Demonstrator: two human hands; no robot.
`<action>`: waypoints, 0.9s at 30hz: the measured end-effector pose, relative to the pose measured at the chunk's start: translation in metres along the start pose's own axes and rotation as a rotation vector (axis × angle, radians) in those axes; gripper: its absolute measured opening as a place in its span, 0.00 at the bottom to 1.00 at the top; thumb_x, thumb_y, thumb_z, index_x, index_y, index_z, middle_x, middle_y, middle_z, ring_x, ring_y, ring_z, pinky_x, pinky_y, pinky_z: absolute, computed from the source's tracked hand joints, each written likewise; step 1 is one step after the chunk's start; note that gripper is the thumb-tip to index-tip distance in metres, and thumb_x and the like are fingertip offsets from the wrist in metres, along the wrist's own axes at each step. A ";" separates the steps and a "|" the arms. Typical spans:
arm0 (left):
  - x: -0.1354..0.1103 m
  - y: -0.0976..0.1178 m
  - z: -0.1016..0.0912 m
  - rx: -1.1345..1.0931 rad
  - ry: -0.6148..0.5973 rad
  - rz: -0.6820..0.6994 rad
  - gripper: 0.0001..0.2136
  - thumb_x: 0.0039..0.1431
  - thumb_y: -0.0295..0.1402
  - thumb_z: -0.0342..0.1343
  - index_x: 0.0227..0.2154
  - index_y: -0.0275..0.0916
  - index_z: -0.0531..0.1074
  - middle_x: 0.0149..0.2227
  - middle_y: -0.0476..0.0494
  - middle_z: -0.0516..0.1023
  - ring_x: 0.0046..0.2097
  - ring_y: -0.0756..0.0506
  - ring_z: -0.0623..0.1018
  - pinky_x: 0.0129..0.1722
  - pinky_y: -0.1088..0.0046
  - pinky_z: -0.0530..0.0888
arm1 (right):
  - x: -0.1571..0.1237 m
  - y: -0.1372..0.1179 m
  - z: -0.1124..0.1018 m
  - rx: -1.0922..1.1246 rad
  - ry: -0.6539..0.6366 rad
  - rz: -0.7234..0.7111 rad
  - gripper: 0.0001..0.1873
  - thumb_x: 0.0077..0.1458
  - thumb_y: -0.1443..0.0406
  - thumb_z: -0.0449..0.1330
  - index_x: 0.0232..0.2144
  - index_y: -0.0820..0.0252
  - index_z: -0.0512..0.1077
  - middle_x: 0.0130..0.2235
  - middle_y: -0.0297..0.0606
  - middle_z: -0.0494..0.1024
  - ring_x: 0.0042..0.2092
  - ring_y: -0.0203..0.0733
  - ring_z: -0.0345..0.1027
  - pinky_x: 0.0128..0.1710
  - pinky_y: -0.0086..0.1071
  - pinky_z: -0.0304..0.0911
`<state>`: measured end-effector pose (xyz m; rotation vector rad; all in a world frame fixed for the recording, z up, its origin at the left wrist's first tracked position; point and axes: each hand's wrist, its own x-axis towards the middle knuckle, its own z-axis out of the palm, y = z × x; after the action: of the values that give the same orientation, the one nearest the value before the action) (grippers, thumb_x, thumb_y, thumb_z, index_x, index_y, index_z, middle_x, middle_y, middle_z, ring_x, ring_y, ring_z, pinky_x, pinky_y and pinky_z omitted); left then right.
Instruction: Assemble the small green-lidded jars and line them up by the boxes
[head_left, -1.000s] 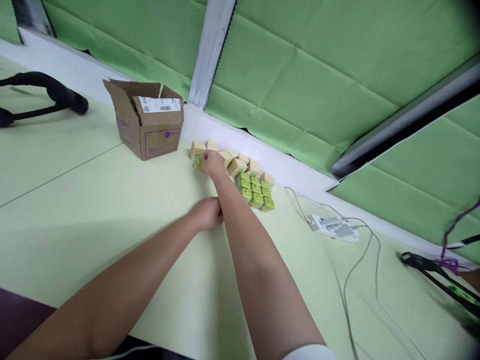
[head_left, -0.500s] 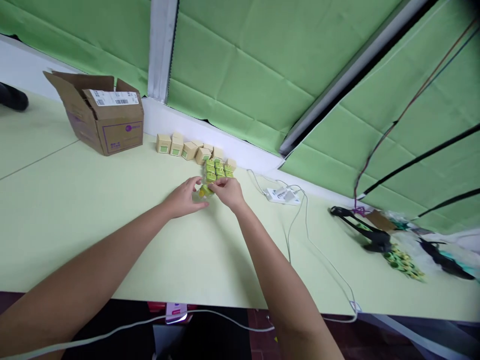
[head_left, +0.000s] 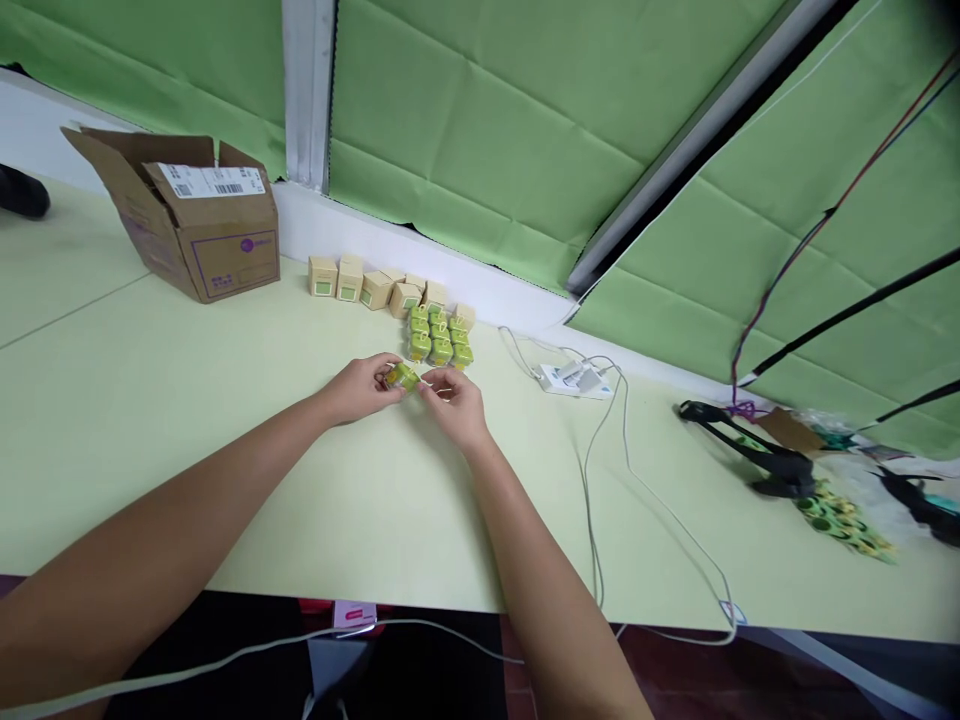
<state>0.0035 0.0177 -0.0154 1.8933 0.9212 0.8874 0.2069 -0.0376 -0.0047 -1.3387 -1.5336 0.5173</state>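
Note:
A small green box-like piece with a yellow patch (head_left: 403, 377) is held above the table, tilted between my two hands. My left hand (head_left: 361, 390) grips its left side between thumb and fingers. My right hand (head_left: 455, 405) pinches at its right end; what exactly lies between those fingertips is too small to make out. Just beyond my hands stand several similar green pieces (head_left: 440, 350) in close rows, with pale loops on top. Behind them is a row of small tan cartons (head_left: 376, 291) with green labels.
An open cardboard box (head_left: 234, 265) stands at the back left. On the right are a white power strip (head_left: 574, 380) with trailing cables, a black strap-like object (head_left: 780, 470) and a heap of green-yellow pieces (head_left: 844, 525). The table's front edge runs below my forearms.
The small green piece has come away from the rows toward me, and my left hand has closed on it. My right hand has drawn back slightly from the rows. The view has shifted slightly.

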 end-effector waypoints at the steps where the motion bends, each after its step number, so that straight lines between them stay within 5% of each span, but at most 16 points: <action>1: 0.000 0.000 0.000 -0.001 0.002 -0.001 0.26 0.55 0.46 0.64 0.54 0.40 0.73 0.35 0.48 0.79 0.33 0.48 0.76 0.34 0.72 0.70 | 0.000 0.001 0.000 -0.020 -0.011 -0.046 0.10 0.54 0.57 0.66 0.36 0.56 0.80 0.40 0.38 0.80 0.34 0.38 0.73 0.38 0.35 0.72; 13: -0.001 0.003 0.001 0.040 0.012 -0.015 0.27 0.55 0.47 0.64 0.54 0.39 0.74 0.33 0.49 0.77 0.31 0.49 0.74 0.33 0.73 0.70 | -0.004 -0.004 0.002 -0.248 -0.056 -0.258 0.08 0.62 0.64 0.56 0.35 0.57 0.75 0.39 0.40 0.75 0.39 0.42 0.70 0.42 0.37 0.70; 20: -0.002 0.006 0.001 -0.050 -0.010 -0.046 0.27 0.53 0.47 0.65 0.54 0.40 0.73 0.39 0.45 0.82 0.35 0.46 0.79 0.36 0.71 0.74 | -0.001 -0.005 -0.006 -0.145 0.162 -0.004 0.09 0.61 0.58 0.57 0.36 0.57 0.71 0.34 0.36 0.75 0.35 0.40 0.69 0.38 0.37 0.68; 24: -0.002 0.005 0.001 -0.032 -0.002 -0.040 0.27 0.53 0.48 0.65 0.53 0.40 0.74 0.36 0.46 0.81 0.33 0.47 0.78 0.34 0.72 0.73 | -0.002 -0.004 -0.002 -0.166 0.051 -0.052 0.26 0.51 0.53 0.68 0.50 0.56 0.71 0.41 0.38 0.78 0.39 0.42 0.71 0.40 0.37 0.69; 27: -0.001 0.002 0.001 -0.071 -0.011 -0.046 0.26 0.53 0.47 0.66 0.52 0.40 0.74 0.37 0.46 0.81 0.34 0.47 0.78 0.34 0.72 0.73 | 0.003 0.002 -0.009 -0.213 0.146 -0.021 0.22 0.58 0.54 0.61 0.51 0.57 0.71 0.42 0.41 0.78 0.39 0.43 0.72 0.40 0.37 0.68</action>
<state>0.0049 0.0158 -0.0141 1.8082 0.9118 0.8702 0.2159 -0.0371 -0.0016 -1.4865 -1.5114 0.2415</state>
